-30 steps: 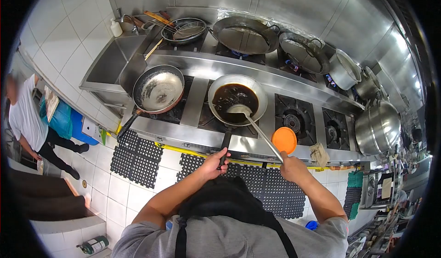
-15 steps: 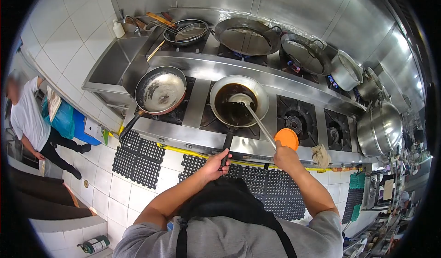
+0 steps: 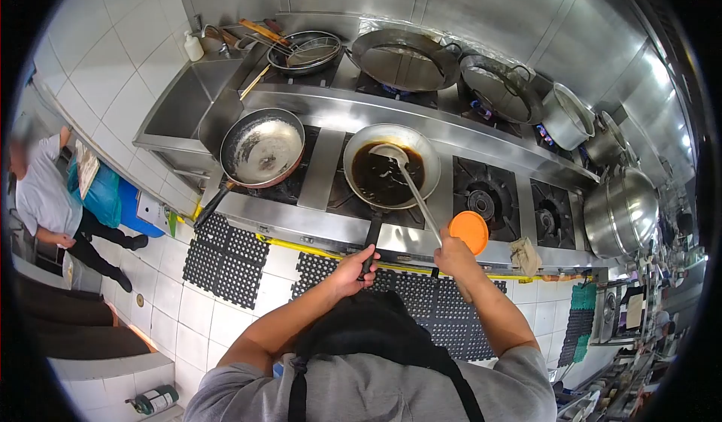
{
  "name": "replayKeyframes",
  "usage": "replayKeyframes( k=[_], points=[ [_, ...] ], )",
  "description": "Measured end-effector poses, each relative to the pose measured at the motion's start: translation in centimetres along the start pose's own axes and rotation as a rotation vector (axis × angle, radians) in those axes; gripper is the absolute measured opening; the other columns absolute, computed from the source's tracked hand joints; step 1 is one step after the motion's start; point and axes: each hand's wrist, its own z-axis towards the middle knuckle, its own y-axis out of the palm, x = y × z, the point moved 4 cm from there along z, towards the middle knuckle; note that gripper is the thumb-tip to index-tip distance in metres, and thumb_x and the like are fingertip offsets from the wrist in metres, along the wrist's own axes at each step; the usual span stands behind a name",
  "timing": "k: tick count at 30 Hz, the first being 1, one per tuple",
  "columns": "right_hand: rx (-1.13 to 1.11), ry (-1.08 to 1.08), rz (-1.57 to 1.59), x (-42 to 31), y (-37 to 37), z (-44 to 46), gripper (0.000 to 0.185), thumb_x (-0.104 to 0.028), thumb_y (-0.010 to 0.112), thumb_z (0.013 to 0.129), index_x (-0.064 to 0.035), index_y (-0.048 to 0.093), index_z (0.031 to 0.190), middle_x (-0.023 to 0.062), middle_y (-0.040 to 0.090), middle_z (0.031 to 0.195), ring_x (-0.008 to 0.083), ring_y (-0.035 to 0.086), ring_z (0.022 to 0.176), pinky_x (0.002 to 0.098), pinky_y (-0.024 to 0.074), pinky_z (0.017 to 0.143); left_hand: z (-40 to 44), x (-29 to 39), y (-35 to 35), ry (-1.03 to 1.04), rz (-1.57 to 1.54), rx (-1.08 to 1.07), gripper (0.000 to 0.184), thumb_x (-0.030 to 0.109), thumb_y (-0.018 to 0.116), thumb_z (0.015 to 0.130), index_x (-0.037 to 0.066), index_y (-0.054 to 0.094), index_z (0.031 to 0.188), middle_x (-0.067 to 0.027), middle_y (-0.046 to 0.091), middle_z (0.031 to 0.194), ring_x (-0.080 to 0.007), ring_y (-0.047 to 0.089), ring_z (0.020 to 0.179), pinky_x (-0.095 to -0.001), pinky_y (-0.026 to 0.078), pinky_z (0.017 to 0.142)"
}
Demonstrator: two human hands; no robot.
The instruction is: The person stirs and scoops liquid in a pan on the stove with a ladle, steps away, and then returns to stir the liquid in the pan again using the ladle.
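A frying pan [image 3: 430, 168] with dark brown liquid [image 3: 380, 183] stands on a front burner, its black handle pointing at me. My left hand [image 3: 353, 271] is wrapped around that handle. With my right hand [image 3: 456, 256] I grip the long handle of a metal ladle [image 3: 415, 190]. The ladle's bowl rests in the liquid near the far side of the pan. Beside my right hand an orange round lid or dish [image 3: 468, 232] lies at the stove's front edge.
Left stands another frying pan [image 3: 268, 153] with a whitish residue. Behind are wide pans [image 3: 406, 61], a pot [image 3: 567, 117] and a strainer [image 3: 314, 51]. A cloth [image 3: 525, 256] lies front right, near a large steel bowl [image 3: 623, 211]. Another person [image 3: 47, 189] stands far left.
My right hand has shifted left, and the ladle's bowl has moved slightly up and left within the pan. My left hand stays on the handle. The other person's arm has moved.
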Motion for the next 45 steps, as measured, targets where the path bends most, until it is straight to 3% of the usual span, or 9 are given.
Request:
replayKeyframes(
  k=[6, 13, 24, 31, 36, 40, 45],
  points=[
    [-0.041, -0.016, -0.029, -0.9, -1.4, -2.0, 0.028, -0.008, 0.061, 0.081, 0.0052, 0.050, 0.103, 0.0329, 0.064, 0.082, 0.0493, 0.065, 0.082, 0.0553, 0.0510, 0.077, 0.0, 0.0, 0.0, -0.014, -0.013, 0.018, 0.033, 0.045, 0.053, 0.099, 0.012, 0.056, 0.103, 0.0004, 0.048, 0.071, -0.0112, 0.037, 0.053, -0.0266, 0.032, 0.053],
    [-0.141, -0.035, -0.063, -0.4, -3.3, -4.3, 0.029, -0.008, 0.060, 0.080, 0.0038, 0.049, 0.104, 0.0331, 0.064, 0.084, 0.0491, 0.065, 0.083, 0.0562, 0.0505, 0.076, 0.1, 0.0, -0.2, -0.016, -0.016, 0.018, 0.033, 0.044, 0.055, 0.099, 0.011, 0.056, 0.103, 0.0001, 0.049, 0.071, -0.0111, 0.038, 0.053, -0.0264, 0.032, 0.053],
    [-0.279, 0.022, -0.184, -0.2, -6.9, -7.8, 0.045, -0.012, 0.063, 0.079, 0.0005, 0.046, 0.119, 0.0301, 0.065, 0.084, 0.0476, 0.065, 0.085, 0.0551, 0.0518, 0.077, 0.3, 0.0, -0.3, -0.018, -0.021, -0.008, 0.034, 0.046, 0.054, 0.099, 0.012, 0.056, 0.101, 0.0004, 0.049, 0.071, -0.0111, 0.039, 0.053, -0.0272, 0.032, 0.053],
    [-0.263, -0.010, -0.221, -0.7, -8.1, -8.3, 0.044, -0.012, 0.060, 0.080, -0.0002, 0.046, 0.121, 0.0290, 0.066, 0.083, 0.0473, 0.066, 0.083, 0.0549, 0.0525, 0.077, 0.3, -0.2, -0.5, -0.018, -0.035, -0.004, 0.034, 0.046, 0.055, 0.098, 0.012, 0.056, 0.101, 0.0004, 0.049, 0.071, -0.0115, 0.039, 0.052, -0.0277, 0.032, 0.053],
    [-0.171, 0.021, -0.262, -0.7, -5.8, -7.1, 0.035, -0.009, 0.058, 0.081, 0.0002, 0.048, 0.113, 0.0281, 0.066, 0.082, 0.0475, 0.066, 0.078, 0.0564, 0.0525, 0.073, 0.2, -0.1, -0.3, -0.004, -0.039, -0.004, 0.034, 0.045, 0.054, 0.099, 0.011, 0.056, 0.100, -0.0001, 0.049, 0.070, -0.0116, 0.039, 0.052, -0.0279, 0.032, 0.052],
    [-0.152, 0.053, -0.208, -0.1, -4.1, -5.8, 0.040, -0.011, 0.060, 0.080, -0.0017, 0.048, 0.117, 0.0303, 0.065, 0.082, 0.0480, 0.065, 0.081, 0.0563, 0.0510, 0.075, 0.1, -0.1, -0.3, -0.001, -0.043, 0.000, 0.034, 0.044, 0.053, 0.100, 0.011, 0.055, 0.099, -0.0006, 0.049, 0.069, -0.0117, 0.038, 0.051, -0.0273, 0.032, 0.051],
    [-0.071, 0.005, -0.203, -0.6, -3.6, -4.5, 0.030, -0.006, 0.058, 0.079, 0.0027, 0.049, 0.106, 0.0302, 0.066, 0.081, 0.0481, 0.066, 0.077, 0.0561, 0.0525, 0.072, 0.3, -0.2, -0.4, 0.000, -0.042, 0.004, 0.033, 0.044, 0.052, 0.100, 0.010, 0.055, 0.099, -0.0006, 0.050, 0.069, -0.0118, 0.038, 0.052, -0.0266, 0.032, 0.051]
  ],
)
